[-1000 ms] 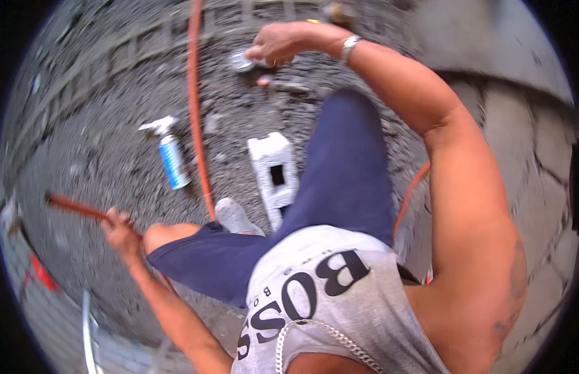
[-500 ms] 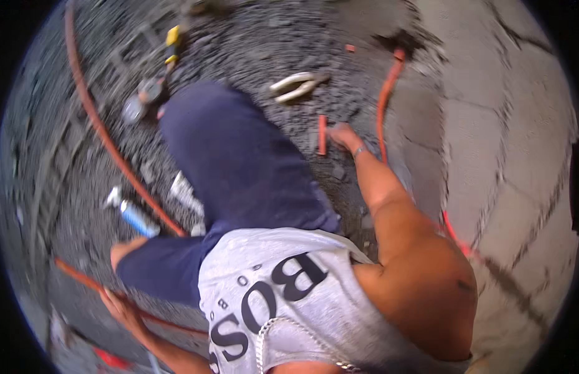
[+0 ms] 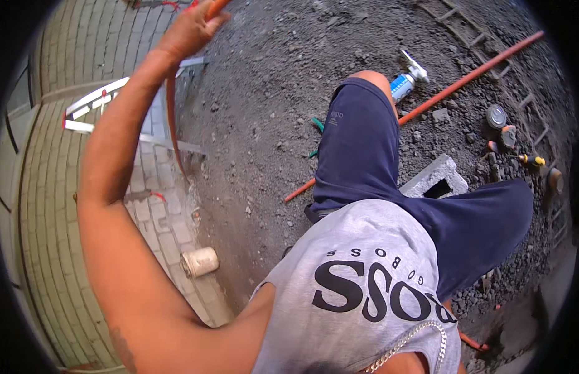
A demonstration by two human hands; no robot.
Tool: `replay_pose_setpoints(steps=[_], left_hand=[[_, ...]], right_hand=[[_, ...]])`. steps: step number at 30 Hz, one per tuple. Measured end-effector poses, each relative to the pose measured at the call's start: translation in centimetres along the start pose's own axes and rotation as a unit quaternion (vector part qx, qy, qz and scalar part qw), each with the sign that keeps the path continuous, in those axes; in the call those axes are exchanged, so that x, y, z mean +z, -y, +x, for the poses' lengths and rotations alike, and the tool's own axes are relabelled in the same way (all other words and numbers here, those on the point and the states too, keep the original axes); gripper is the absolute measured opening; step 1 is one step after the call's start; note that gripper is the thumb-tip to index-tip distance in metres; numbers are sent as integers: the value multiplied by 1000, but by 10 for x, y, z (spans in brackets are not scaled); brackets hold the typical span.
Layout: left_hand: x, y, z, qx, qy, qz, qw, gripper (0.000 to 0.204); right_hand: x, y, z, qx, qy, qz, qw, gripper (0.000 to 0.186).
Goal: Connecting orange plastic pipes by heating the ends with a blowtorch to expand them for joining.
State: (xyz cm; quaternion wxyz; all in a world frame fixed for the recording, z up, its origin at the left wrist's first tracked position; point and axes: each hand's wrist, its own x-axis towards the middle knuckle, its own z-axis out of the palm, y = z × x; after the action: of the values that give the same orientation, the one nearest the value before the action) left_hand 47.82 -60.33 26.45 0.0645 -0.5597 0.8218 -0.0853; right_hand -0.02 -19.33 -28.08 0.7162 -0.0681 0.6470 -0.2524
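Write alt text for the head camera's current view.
A person's left hand grips an orange tube at the picture's top edge; the right hand is out of view. Rough dark ground holds a blue-and-white spray can and a pale hollow block.

- Held pipe (image 3: 216, 7): bright orange
- Long pipe (image 3: 473, 75): dull orange-red
- Spray can (image 3: 401, 86): blue and white
- Block (image 3: 423, 179): pale grey
- Shorts (image 3: 361, 149): navy
- Shirt (image 3: 289, 293): grey, black lettering
- Chain (image 3: 406, 340): silver
- Tin (image 3: 496, 116): silvery grey
- Handle (image 3: 534, 160): yellow and black
- Bucket (image 3: 202, 261): off-white
- Gravel (image 3: 258, 124): dark grey
- Paving (image 3: 52, 218): beige-grey, brick-patterned
- Frame (image 3: 78, 126): silvery white
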Motion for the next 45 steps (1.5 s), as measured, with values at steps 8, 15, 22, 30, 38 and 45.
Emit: replay_pose_setpoints(steps=[8, 15, 22, 30, 38, 45], left_hand=[[62, -31, -48, -52, 68, 8, 996, 31], [155, -108, -135, -79, 65, -196, 975, 41], [151, -143, -133, 28, -16, -291, 956, 53], [119, -136, -118, -12, 51, -372, 927, 42], [152, -142, -102, -16, 17, -396, 918, 36], [156, -151, -92, -56, 25, -445, 893, 39]], right_hand=[[-180, -12, -103, -106, -313, -28, 943, 41], [26, 293, -212, -410, 7, -60, 910, 37], [96, 309, -200, -478, 214, -99, 846, 44], [140, 319, -171, -365, 216, 91, 901, 41], [153, 315, -114, -236, 322, 335, 854, 22], [161, 291, -120, -298, 276, 253, 878, 28]])
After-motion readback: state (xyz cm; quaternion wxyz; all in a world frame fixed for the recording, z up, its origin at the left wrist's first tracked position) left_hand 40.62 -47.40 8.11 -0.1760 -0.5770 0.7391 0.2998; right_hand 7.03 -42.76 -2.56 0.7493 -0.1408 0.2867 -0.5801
